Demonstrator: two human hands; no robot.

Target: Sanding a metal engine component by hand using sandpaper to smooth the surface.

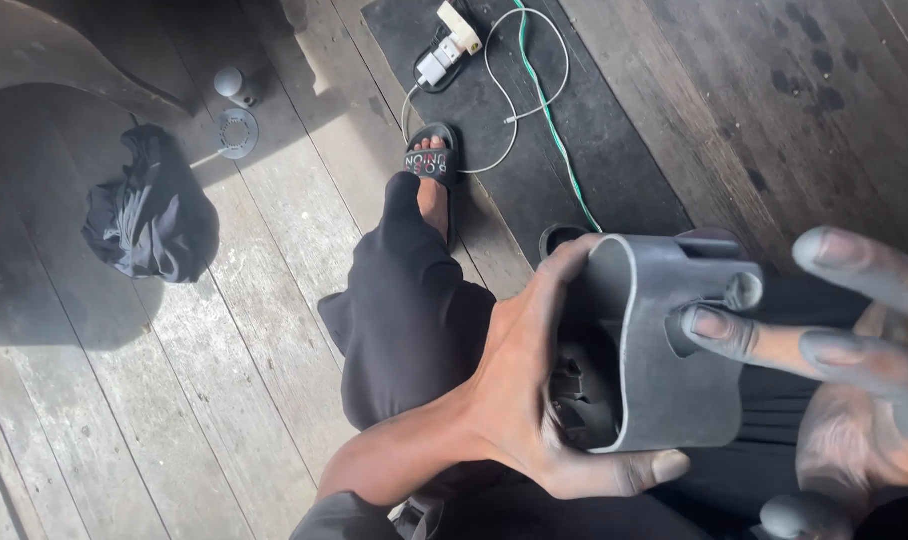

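Pretty harsh daylight came in from around 12 o'clock, blowing out a strip of the floorboards (pixel 319 110). A deep shadow sat at 9 to 10 o'clock around the dark cloth (pixel 144 205). The right hand (pixel 864 340) at 3 o'clock looked soft and stretched, way too close to the lens.

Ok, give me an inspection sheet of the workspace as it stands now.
Surface: worn wooden plank floor, with a black mat on it.
Job's things: grey moulded housing, held over the lap.
Clutter: crumpled dark cloth; round metal disc; small grey knob.
Hands: left hand grips the housing's edge; right hand is spread, one fingertip in its side opening.
Cables: white cable and green cable near a white plug adapter.
Surroundings: sandalled foot.
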